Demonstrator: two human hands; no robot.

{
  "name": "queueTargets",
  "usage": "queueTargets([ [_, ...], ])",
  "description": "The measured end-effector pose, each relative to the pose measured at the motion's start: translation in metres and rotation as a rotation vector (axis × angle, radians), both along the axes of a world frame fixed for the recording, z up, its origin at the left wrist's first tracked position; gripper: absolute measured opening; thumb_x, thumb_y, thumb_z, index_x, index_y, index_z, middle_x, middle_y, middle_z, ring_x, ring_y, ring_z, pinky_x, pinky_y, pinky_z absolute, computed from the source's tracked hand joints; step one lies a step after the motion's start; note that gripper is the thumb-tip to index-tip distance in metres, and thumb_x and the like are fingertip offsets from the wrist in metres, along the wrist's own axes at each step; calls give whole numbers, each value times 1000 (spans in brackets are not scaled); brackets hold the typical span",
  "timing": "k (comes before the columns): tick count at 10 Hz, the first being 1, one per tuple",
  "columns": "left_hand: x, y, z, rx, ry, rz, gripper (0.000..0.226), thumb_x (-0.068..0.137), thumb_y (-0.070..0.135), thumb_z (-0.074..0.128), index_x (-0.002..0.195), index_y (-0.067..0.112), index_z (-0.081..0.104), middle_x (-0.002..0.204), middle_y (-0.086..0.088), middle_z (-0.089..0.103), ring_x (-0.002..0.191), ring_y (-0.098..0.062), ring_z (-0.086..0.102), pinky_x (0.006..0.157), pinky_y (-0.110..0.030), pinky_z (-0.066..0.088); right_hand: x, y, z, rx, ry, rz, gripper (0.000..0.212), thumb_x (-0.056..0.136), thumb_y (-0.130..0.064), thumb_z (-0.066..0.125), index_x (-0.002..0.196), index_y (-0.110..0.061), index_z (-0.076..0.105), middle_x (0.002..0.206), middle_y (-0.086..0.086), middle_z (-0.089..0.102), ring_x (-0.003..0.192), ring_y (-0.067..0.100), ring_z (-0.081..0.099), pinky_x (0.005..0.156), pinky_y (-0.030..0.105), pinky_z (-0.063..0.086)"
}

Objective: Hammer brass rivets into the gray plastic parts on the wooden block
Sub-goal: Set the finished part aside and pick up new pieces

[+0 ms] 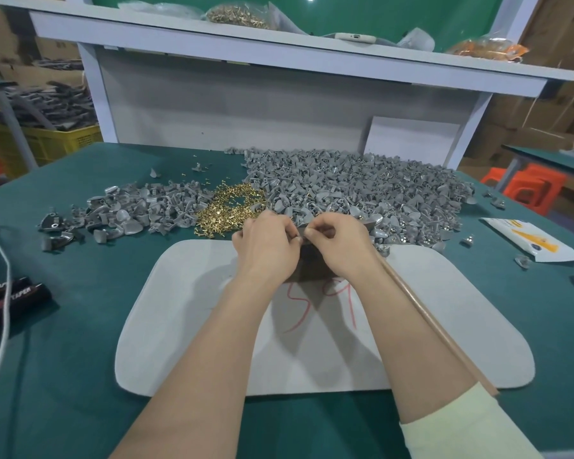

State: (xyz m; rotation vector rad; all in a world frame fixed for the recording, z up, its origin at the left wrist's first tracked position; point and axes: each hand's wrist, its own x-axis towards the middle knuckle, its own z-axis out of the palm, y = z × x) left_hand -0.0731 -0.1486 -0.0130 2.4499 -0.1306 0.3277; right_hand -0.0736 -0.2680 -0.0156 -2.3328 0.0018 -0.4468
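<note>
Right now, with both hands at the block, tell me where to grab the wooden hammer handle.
Grip the wooden hammer handle on its bare near half, coming from the right with the right hand. It lies slanted across the gray mat, far end hidden behind that hand, the right forearm close along its left, its right side open.

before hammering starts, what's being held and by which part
A small gray plastic part, pinched at its edges by fingertips of the left hand and right hand, above the dark wooden block. Whether a rivet is in either grip cannot be told.
</note>
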Motion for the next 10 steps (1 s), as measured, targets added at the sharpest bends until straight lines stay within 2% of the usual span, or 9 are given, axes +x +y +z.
queueTargets([
  [1,0,1,-1,-4,5,3,4,90,32,61,89,30,65,112,2,62,114,-24,49,93,-37,32,-1,0,0,-4,2,-1,19,87,-15,64,71,-25,60,67,-15,56,74,10,55,68,22,37],
  [2,0,1,-1,-9,5,1,8,90,31,61,93,28,68,113,2,62,115,-24,49,94,-37,33,-1,2,0,-91,-6,-13,15,88,-18,61,74,-25,60,70,-13,55,75,12,53,64,20,31],
  [3,1,1,-1,-19,7,-4,9,90,30,61,94,27,68,114,2,63,115,-24,51,95,-37,35,-1,4,1,-166,-34,-28,14,89,-19,60,76,-25,59,65,-15,46,73,11,46,58,20,23],
  [6,0,4,-2,-44,18,-18,8,89,31,63,92,26,69,111,1,65,114,-25,54,97,-39,41,-3,4,1,-34,2,-15,14,87,-17,63,75,-24,64,80,-3,67,83,18,62,74,25,44],
  [7,0,3,-2,-44,17,-27,8,89,31,63,90,26,69,110,1,66,113,-25,54,96,-40,42,-3,-2,4,-56,32,6,13,89,-16,61,82,-19,70,86,3,72,87,21,64,79,29,48],
  [9,0,3,0,-37,16,-27,7,89,31,63,90,27,69,109,2,66,113,-25,54,97,-41,42,-1,-8,8,-90,84,26,18,94,-17,55,94,-20,73,98,2,72,95,21,64,89,35,49],
  [10,0,3,-1,-40,16,-20,7,89,30,64,88,26,69,107,2,67,112,-25,55,97,-41,43,-2,-8,11,-32,37,-12,22,95,-13,50,102,-16,71,104,3,71,99,21,64,94,35,48],
])
